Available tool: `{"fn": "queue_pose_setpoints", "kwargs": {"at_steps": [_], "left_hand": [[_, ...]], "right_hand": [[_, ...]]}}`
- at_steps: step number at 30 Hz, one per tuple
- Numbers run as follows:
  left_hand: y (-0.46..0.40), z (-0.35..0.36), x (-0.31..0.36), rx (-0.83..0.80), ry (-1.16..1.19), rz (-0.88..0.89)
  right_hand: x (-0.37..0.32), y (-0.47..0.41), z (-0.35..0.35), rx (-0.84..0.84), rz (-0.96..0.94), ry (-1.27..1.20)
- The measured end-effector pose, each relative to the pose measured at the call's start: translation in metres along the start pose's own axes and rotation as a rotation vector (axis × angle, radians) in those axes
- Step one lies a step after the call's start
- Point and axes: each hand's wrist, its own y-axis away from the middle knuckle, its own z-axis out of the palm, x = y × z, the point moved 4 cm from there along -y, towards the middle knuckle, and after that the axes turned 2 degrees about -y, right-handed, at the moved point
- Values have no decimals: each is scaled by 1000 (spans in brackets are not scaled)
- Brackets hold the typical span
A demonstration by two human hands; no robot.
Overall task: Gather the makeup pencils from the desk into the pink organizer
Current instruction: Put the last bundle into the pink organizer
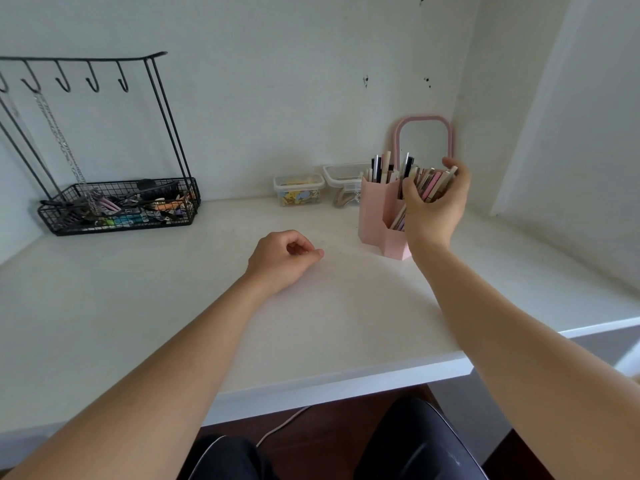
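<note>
The pink organizer [372, 216] stands on the white desk at the back right, with several pencils upright in its tall rear compartments. My right hand [434, 206] is wrapped around a bundle of makeup pencils [431, 183], held over the organizer's front compartments with their lower ends inside. My left hand [285, 259] rests on the desk left of the organizer, fingers curled in a loose fist with nothing visible in it.
A pink-framed mirror [424, 140] leans on the wall behind the organizer. Two clear plastic boxes [299, 190] [344, 183] sit to its left. A black wire basket with hooks [117, 206] holds clutter at the far left. The desk's front edge [311, 386] runs below my arms.
</note>
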Motion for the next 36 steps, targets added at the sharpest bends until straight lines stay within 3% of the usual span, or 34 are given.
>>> {"fn": "queue_pose_setpoints", "kwargs": {"at_steps": [6,14,22,30,36], "left_hand": [[1,0,0,8,-5,-17],[0,0,-1,6,2,-11],[1,-3,1,13,66,-21],[1,-8,0,42,170,-7],[-8,-33,-15,180,196,-140]], "right_hand": [[10,-1,3,9,41,-18],[14,-6,2,-4,-39,109],[44,10,15,-421,446,-17],[36,63,77,-664,462,-4],[24,99,142,-737,491,-61]]}}
